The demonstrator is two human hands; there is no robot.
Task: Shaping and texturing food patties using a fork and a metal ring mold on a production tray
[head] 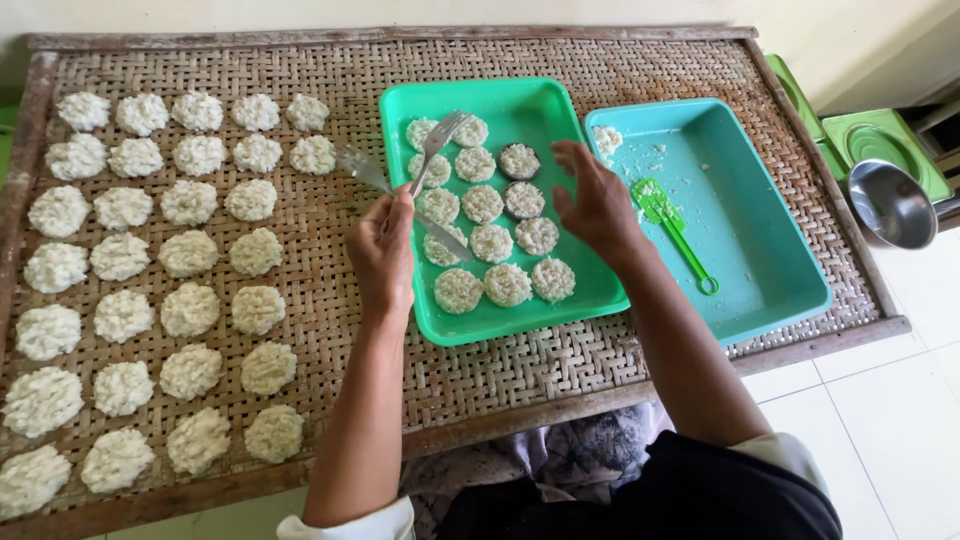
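Observation:
My left hand grips two metal forks: one fork points up over the green tray, the other fork angles up-left over the mat. My right hand hovers, fingers spread and empty, over the tray's right side. The tray holds several round white rice cakes; two of them, such as the one, sit in dark round moulds.
A woven bamboo rack carries several rows of white rice cakes on its left half. A teal tub with rice crumbs and a green plastic spoon stands right of the tray. A steel bowl rests on green lids at far right.

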